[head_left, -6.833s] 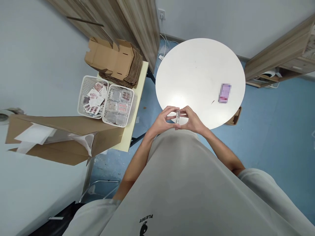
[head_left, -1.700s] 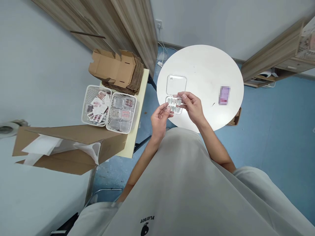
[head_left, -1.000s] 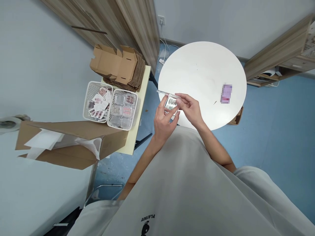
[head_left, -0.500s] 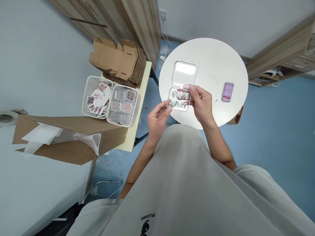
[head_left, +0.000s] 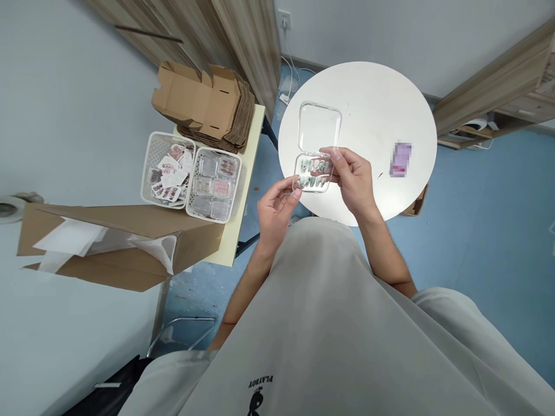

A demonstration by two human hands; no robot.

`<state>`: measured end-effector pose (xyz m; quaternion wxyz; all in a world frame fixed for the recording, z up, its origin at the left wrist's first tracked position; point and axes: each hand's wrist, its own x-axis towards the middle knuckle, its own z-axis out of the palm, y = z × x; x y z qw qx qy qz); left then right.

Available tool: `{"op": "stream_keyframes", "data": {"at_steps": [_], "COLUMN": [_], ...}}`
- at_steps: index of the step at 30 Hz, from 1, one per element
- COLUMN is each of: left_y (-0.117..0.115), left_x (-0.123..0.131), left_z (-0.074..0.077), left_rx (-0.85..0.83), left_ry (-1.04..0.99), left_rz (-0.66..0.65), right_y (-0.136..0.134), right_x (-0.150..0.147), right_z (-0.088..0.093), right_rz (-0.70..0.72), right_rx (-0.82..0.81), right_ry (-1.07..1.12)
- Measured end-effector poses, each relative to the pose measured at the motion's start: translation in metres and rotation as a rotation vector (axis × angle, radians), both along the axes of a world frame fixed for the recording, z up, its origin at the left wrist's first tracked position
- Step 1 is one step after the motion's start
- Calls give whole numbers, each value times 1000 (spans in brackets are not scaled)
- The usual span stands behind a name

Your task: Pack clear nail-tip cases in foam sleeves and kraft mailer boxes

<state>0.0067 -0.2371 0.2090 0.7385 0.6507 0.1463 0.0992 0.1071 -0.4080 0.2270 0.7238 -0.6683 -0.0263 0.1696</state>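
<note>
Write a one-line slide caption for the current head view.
Left hand and right hand hold an open, clear plastic case of green-and-white, nail-shaped pieces above a round white table.

A clear plastic case [head_left: 310, 154] with rounded corners, its lid [head_left: 319, 128] hinged wide open, held over the white counter's [head_left: 364, 110] near-left edge; its base [head_left: 310, 174] carries two rows of green-and-white false nails [head_left: 311, 181].

I log one head-worn camera: viewpoint above the wearer's grey T-shirt [head_left: 321, 323], close over the torso, facing forward and steeply down; round white table [head_left: 368, 104] farther off, wholly within its wide field.
</note>
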Motion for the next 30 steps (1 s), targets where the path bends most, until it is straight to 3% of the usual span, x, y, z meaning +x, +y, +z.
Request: {"op": "stream_keyframes", "data": {"at_steps": [16, 25, 30], "left_y": [-6, -9, -15], "left_x": [11, 19, 23], "left_z": [-7, -30, -32], "left_rx": [-39, -252, -301], "left_ry": [33, 186, 208], "left_rz": [-44, -91, -87], "right_y": [-10, -20, -32], "right_x": [8, 11, 11], "right_z": [-5, -12, -20], "right_rz": [-11, -12, 40], "right_rx": [-11, -47, -5], "right_ry": [8, -47, -17]}}
